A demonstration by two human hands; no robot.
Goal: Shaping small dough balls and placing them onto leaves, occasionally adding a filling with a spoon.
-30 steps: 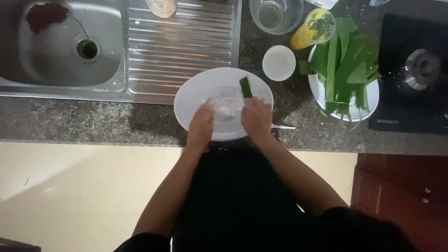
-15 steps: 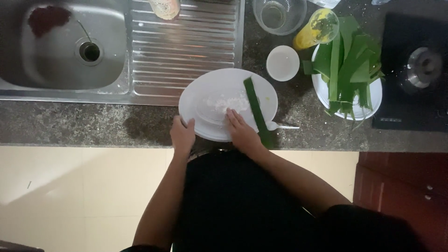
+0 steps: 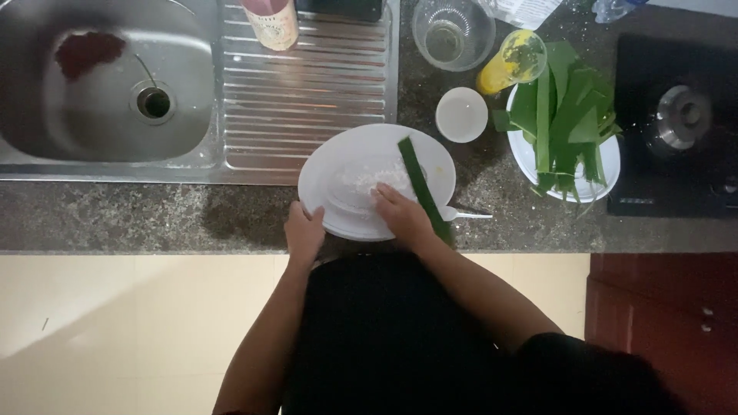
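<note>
A white plate (image 3: 342, 165) sits on the stone counter in front of me, with a small heap of white rice (image 3: 375, 178) in its middle. A long green leaf strip (image 3: 419, 184) lies across the plate's right side. My right hand (image 3: 401, 215) rests on the plate, fingers at the rice and right next to the leaf strip. My left hand (image 3: 304, 230) touches the plate's near left rim, fingers apart, holding nothing.
A steel sink (image 3: 100, 84) and ribbed drainboard (image 3: 307, 77) lie at left. Behind the plate stand a small white bowl (image 3: 461, 114), a glass bowl (image 3: 453, 32), a yellow cup (image 3: 513, 63) and a plate of green leaves (image 3: 565, 115). A stove (image 3: 676, 123) is at right.
Both hands were together over the rice a second ago. The left hand has since drawn back to the plate's rim, and the leaf strip now lies full length across the plate.
</note>
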